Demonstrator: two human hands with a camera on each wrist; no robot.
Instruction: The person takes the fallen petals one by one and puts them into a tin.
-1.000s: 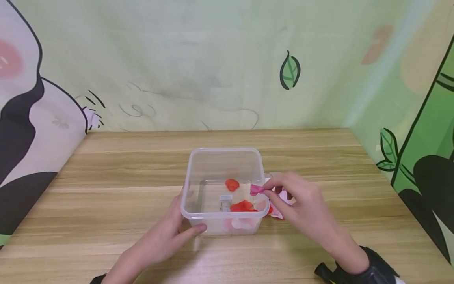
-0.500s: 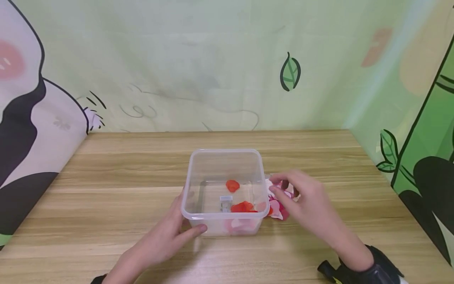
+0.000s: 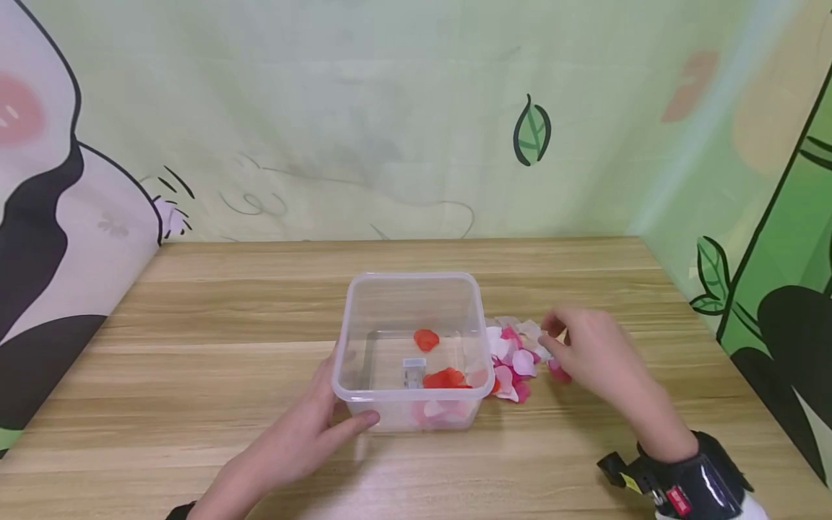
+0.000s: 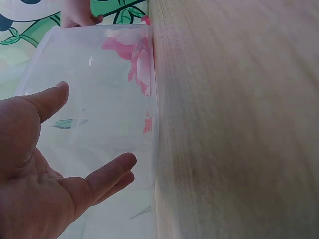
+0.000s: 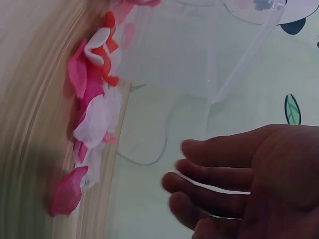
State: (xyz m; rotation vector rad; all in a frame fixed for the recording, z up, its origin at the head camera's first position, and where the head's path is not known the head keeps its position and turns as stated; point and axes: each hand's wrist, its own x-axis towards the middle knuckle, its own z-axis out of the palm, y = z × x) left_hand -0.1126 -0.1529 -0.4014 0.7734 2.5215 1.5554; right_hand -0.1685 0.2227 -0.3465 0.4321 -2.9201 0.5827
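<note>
A clear plastic box (image 3: 416, 395) stands on the table, with red petals (image 3: 445, 378) and a few pale pink ones inside. My left hand (image 3: 302, 426) rests against its left front corner. In the left wrist view, that hand's thumb and fingers (image 4: 112, 172) lie spread along the wall, not wrapped round it. Right of the box is a loose pile of petals (image 3: 523, 362) in white, pale pink, magenta and red. My right hand (image 3: 594, 354) is at the pile's right end, above a magenta petal (image 5: 69, 191). In the right wrist view its fingers are loosely bent, with nothing between them.
The wooden table (image 3: 247, 310) runs back to a printed cloth backdrop (image 3: 390, 130) with leaf and cartoon drawings. A small pale label (image 3: 414, 372) shows on the box's bottom. A black wrist device (image 3: 695, 480) sits on my right forearm.
My right hand has let go of a magenta petal at the box's right rim and moved right, past the petal pile, uncovering more of it. Left hand and box stay put.
</note>
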